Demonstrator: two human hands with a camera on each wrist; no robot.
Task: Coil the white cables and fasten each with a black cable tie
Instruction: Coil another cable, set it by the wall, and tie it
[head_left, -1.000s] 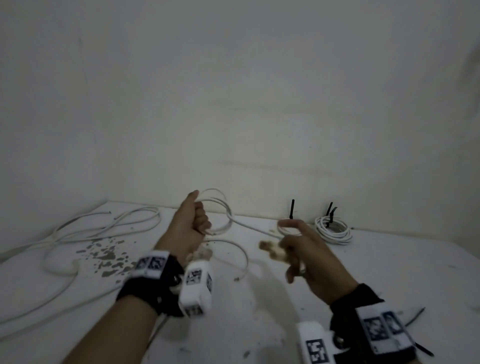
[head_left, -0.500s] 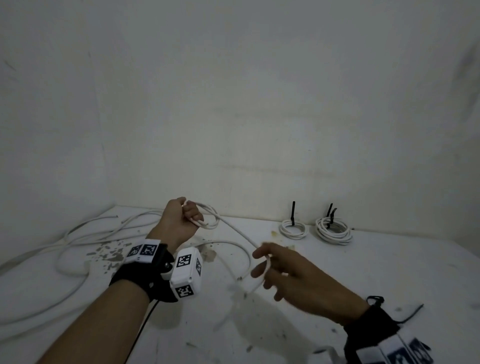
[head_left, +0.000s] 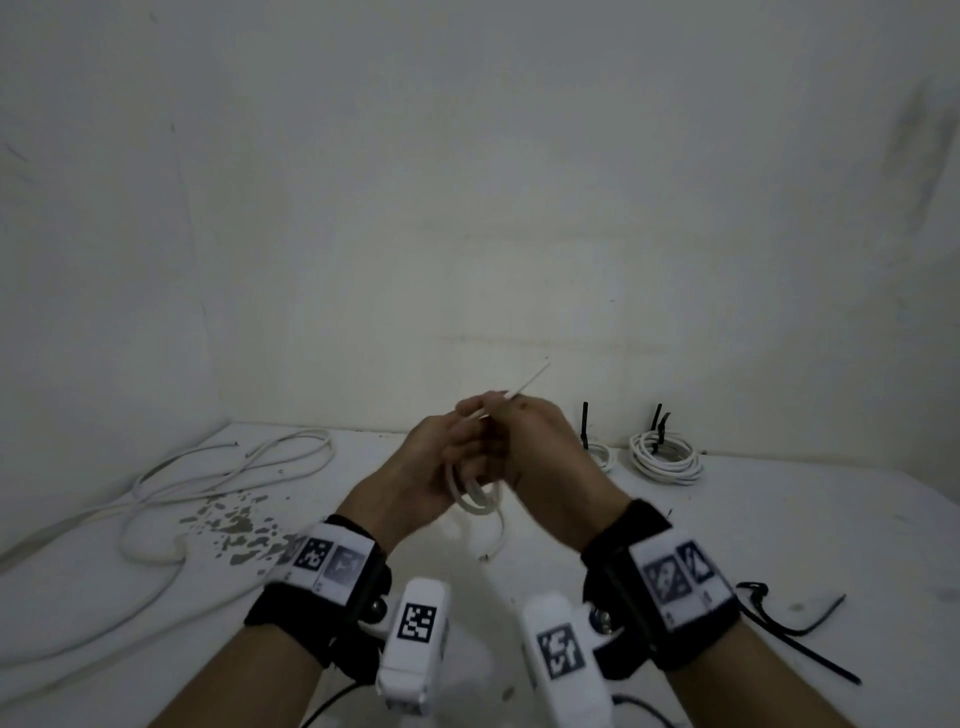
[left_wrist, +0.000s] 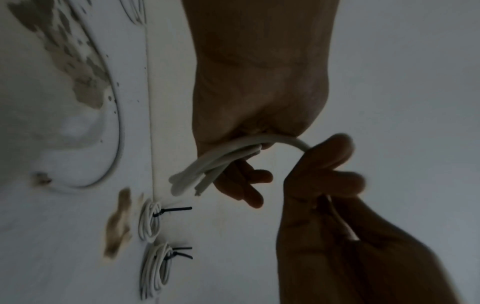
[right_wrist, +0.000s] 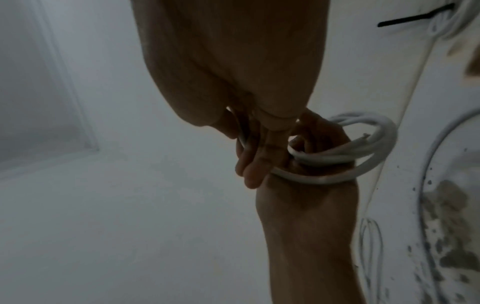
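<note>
Both hands meet above the middle of the table. My left hand grips a small coil of white cable, whose loops hang below the fist. In the left wrist view the coil passes through the left hand, with cut ends showing. My right hand pinches the same cable right beside it, and a thin free end sticks up to the right. In the right wrist view the right hand's fingers curl round the strand next to the loops.
Two tied coils with upright black ties lie by the back wall at the right. Loose black cable ties lie at the table's right front. Long loose white cables sprawl over the left side, near chipped paint patches.
My right hand has swung up and left from its open reach to join the left hand, closing on the cable. The trailing strand has been gathered into the coil, and both hands have moved to the centre.
</note>
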